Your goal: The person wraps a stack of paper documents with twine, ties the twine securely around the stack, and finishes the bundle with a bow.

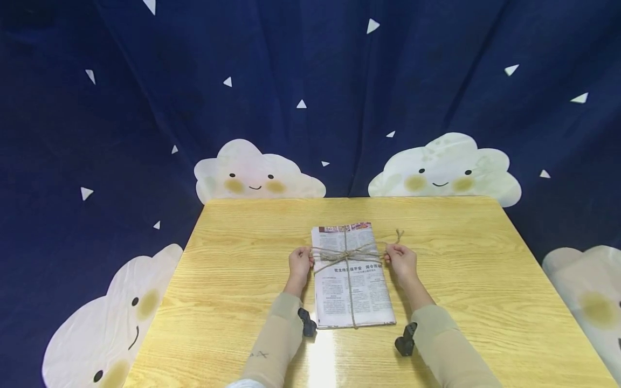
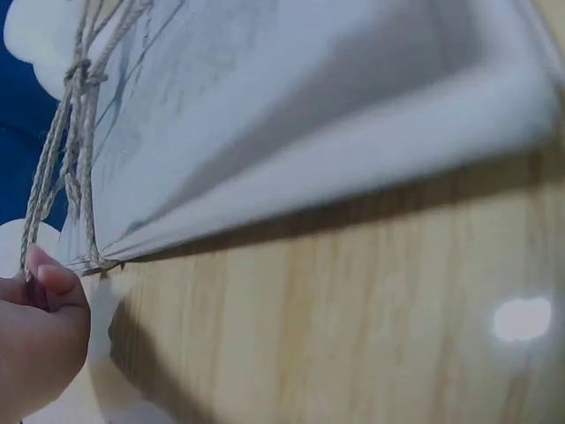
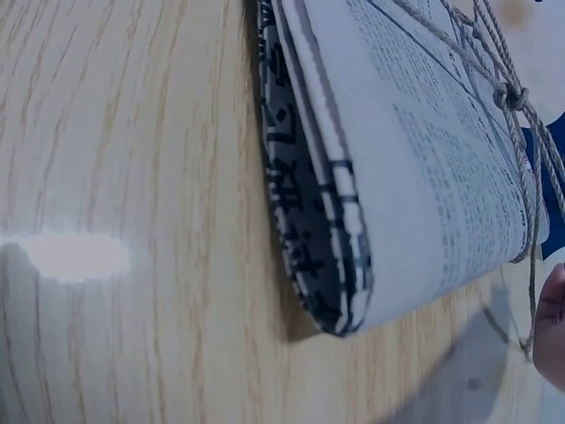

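Observation:
A folded stack of newspapers (image 1: 332, 302) lies on the wooden table, bound crosswise with brown twine (image 1: 350, 296). The twine is knotted near the middle of the upper half, with loops and loose ends spreading to both sides. At the stack's left edge my left hand (image 1: 301, 264) pinches a twine strand between thumb and fingers; the left wrist view shows this twine (image 2: 75, 132) running to the knot. Beside the right edge, my right hand (image 1: 401, 261) pinches twine too, and a frayed end sticks out beyond it. In the right wrist view only part of that hand (image 3: 552, 327) shows.
The wooden table (image 1: 233, 242) reaches back to a dark blue curtain (image 1: 301, 54) printed with clouds and triangles. Black devices are strapped at the left wrist (image 1: 306, 322) and right wrist (image 1: 406, 339). Glare shines on the table's near part.

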A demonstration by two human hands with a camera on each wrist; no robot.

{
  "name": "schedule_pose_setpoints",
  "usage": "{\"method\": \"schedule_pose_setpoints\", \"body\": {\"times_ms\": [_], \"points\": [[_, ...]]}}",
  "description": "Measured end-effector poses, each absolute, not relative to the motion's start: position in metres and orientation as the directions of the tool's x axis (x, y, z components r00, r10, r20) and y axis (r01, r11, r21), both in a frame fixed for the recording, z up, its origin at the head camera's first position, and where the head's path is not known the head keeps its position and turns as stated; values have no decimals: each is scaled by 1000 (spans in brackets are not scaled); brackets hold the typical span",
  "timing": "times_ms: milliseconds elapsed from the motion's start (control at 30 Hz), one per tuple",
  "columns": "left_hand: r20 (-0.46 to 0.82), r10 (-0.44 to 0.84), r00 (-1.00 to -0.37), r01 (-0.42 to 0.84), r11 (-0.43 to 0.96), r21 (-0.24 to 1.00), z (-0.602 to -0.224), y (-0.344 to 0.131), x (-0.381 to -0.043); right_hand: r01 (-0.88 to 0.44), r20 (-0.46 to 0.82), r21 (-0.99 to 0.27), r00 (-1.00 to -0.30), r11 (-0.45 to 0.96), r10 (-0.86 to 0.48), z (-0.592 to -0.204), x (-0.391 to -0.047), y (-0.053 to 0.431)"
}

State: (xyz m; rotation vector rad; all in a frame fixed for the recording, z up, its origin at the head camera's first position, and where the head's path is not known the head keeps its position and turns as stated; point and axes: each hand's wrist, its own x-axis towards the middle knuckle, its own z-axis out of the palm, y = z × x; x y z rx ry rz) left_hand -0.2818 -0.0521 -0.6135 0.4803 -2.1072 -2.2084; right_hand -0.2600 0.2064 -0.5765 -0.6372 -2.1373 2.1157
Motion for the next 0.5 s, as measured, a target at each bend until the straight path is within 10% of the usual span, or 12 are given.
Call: {"method": "schedule_pose_setpoints", "body": {"times_ms": [500], "points": [[-280, -330, -901, -216, -217, 952, -595, -45, -272, 222, -241, -971, -911, -93, 336, -578, -256, 205]]}}
